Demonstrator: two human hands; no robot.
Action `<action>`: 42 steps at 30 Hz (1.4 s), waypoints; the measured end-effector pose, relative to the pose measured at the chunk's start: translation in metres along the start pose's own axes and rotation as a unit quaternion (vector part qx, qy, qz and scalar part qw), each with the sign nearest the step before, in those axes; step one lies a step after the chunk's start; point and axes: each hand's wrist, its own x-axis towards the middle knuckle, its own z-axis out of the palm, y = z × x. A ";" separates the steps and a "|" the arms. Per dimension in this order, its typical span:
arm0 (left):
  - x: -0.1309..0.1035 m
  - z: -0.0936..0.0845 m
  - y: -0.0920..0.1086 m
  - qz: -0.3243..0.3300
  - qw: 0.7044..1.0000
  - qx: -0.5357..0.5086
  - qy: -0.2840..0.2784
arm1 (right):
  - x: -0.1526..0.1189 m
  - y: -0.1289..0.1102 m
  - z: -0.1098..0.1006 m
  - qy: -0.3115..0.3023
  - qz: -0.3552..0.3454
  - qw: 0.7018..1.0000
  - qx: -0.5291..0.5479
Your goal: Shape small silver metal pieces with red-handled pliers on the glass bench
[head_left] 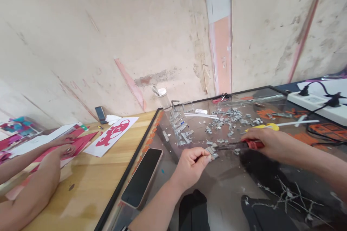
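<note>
My left hand [193,164] pinches a small flat grey piece [213,152] between thumb and fingertips, low over the dark glass-like tabletop [217,180]. In my right hand [267,143] is a pair of pliers [241,145] with red handles, its dark jaws pointing left and meeting the grey piece. Whether the jaws are closed on it is too small to tell. Just behind both hands lies a scatter of similar grey bits [233,117]. A yellow-handled tool [262,127], its nozzle-like white end to the right, lies behind my right hand, partly covered.
Left of my left hand lies a phone [142,177]. A clear bottle [163,99] stands against the wall. A white power strip [320,104] with black cords sits at right. Another person's hands [66,146] work on red paper [81,146]. A spindly wire form [290,195] lies front right.
</note>
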 end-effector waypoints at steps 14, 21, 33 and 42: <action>0.001 0.003 -0.010 -0.189 0.855 -0.470 -0.113 | 0.009 -0.013 -0.023 0.244 -0.108 0.953 -0.144; -0.001 0.004 -0.013 -0.211 0.811 -0.512 -0.191 | 0.007 -0.017 -0.026 0.272 -0.149 0.936 -0.167; -0.002 0.008 -0.012 -0.255 0.741 -0.570 -0.248 | 0.007 -0.017 -0.023 0.295 -0.147 0.929 -0.168; -0.003 0.008 -0.011 -0.260 0.732 -0.573 -0.261 | 0.006 -0.016 -0.021 0.288 -0.158 0.930 -0.163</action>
